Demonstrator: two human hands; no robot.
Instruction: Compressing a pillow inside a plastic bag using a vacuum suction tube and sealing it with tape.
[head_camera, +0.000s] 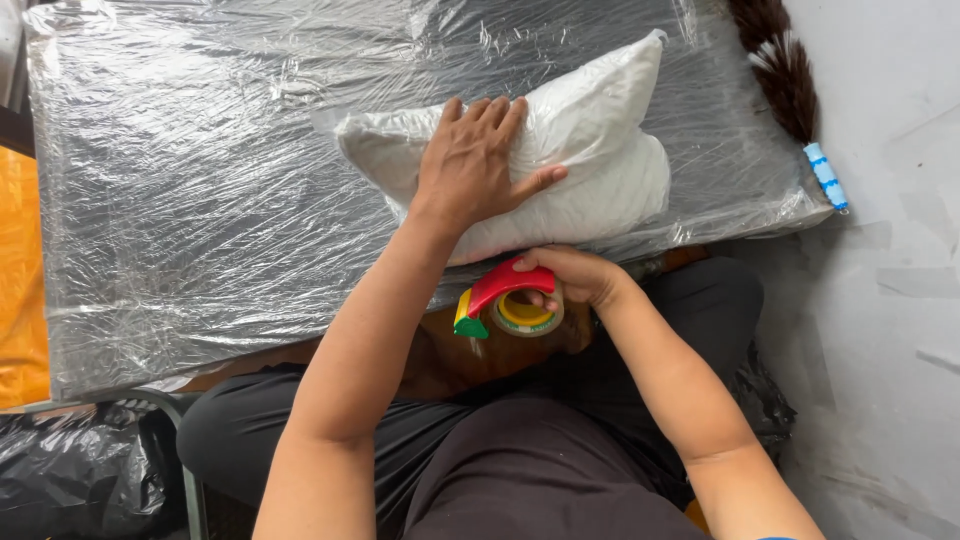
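A white pillow (600, 150) wrapped in clear plastic lies on a sheet of clear plastic film (200, 180) spread over a dark board. My left hand (478, 160) presses flat on the pillow's left half, fingers spread. Just below the pillow's near edge, my right hand (578, 275) grips a tape dispenser (505, 300) with a red handle, a green tip and a roll of clear brownish tape. The dispenser sits against the board's near edge, above my lap.
A brown feather duster (785, 75) with a blue-and-white handle lies at the board's far right corner on the pale floor. An orange surface (20, 280) shows at the left edge. A black plastic bag (70, 470) is at the lower left.
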